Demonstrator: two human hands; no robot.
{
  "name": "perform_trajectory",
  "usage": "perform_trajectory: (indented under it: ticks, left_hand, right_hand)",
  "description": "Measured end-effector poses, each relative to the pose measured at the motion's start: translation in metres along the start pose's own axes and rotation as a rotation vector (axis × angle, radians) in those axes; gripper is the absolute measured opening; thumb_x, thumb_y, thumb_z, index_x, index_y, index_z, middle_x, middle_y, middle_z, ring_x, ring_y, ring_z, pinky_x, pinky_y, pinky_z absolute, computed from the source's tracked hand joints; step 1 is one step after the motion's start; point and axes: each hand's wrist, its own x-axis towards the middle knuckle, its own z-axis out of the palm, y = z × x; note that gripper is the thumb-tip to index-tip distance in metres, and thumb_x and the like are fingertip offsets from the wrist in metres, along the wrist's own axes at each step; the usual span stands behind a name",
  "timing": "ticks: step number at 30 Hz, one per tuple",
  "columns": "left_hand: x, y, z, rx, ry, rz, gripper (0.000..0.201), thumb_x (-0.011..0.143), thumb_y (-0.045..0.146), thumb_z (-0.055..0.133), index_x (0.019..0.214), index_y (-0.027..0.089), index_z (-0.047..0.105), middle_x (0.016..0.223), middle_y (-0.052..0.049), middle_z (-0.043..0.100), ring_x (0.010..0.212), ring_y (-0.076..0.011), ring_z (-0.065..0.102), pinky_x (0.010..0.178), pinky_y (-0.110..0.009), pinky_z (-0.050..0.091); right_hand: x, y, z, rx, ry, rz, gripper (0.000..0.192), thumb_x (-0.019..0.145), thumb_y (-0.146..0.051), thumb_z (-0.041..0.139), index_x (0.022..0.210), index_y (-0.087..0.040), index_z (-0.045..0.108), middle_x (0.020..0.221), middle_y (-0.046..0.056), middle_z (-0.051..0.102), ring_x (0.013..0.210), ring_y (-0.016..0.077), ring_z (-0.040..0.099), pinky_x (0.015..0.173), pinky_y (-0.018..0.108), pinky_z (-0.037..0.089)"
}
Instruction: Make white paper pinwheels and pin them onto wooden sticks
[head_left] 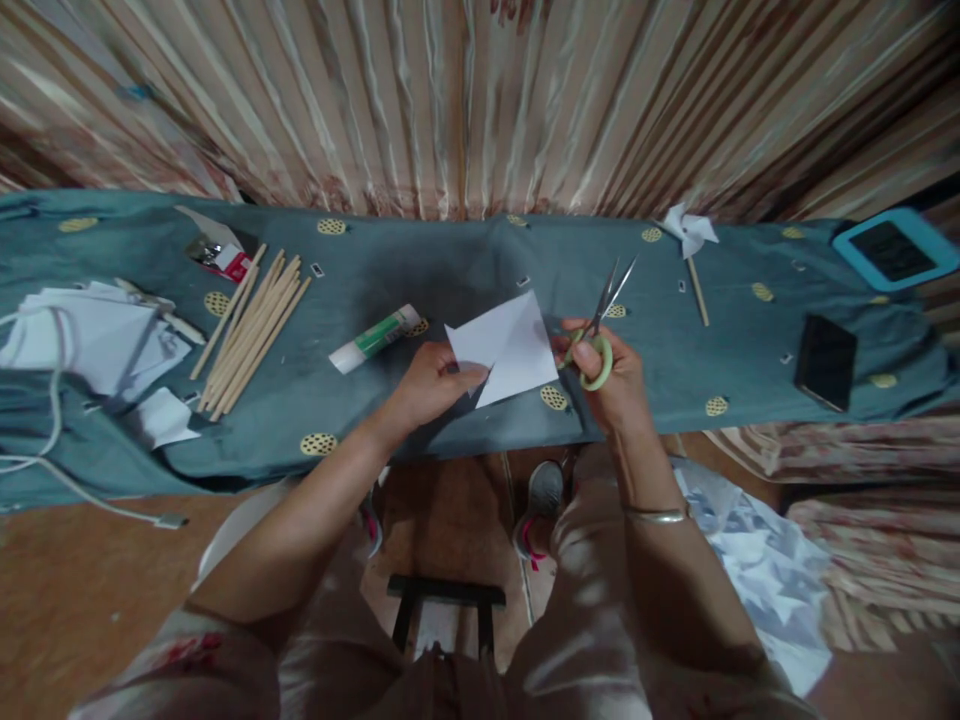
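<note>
My left hand [433, 385] pinches the near left corner of a white paper sheet [510, 345], holding it just over the teal cloth-covered table [420, 270]. My right hand [611, 375] grips scissors [602, 325] by their pale green handles, blades open and pointing away, just right of the paper's edge. A glue stick [375, 338] lies on the cloth left of my left hand. A finished white paper pinwheel on a stick [691, 245] lies further right.
A bundle of wooden sticks [251, 330] and a stack of white paper [90, 335] lie at the left, with a white cable [56, 440]. A black phone [825, 362] and a blue-framed tablet [894, 250] sit at the right. Paper scraps [757, 560] lie by my knee.
</note>
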Motion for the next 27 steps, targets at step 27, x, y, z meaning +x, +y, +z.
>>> perform_trajectory:
  ticks: [27]
  left_hand:
    - [-0.003,-0.008,0.018,-0.139,0.04,-0.1,0.021,0.066,0.036,0.07,0.069,0.015,0.072,0.063,0.001,0.064,0.06,-0.0128,0.054,0.059,-0.025,0.041]
  right_hand:
    - [0.001,0.003,0.026,-0.043,0.151,0.023,0.034,0.059,-0.038,0.082,0.083,-0.025,0.062,0.068,-0.006,0.066,0.057,0.0106,0.056,0.056,0.027,0.047]
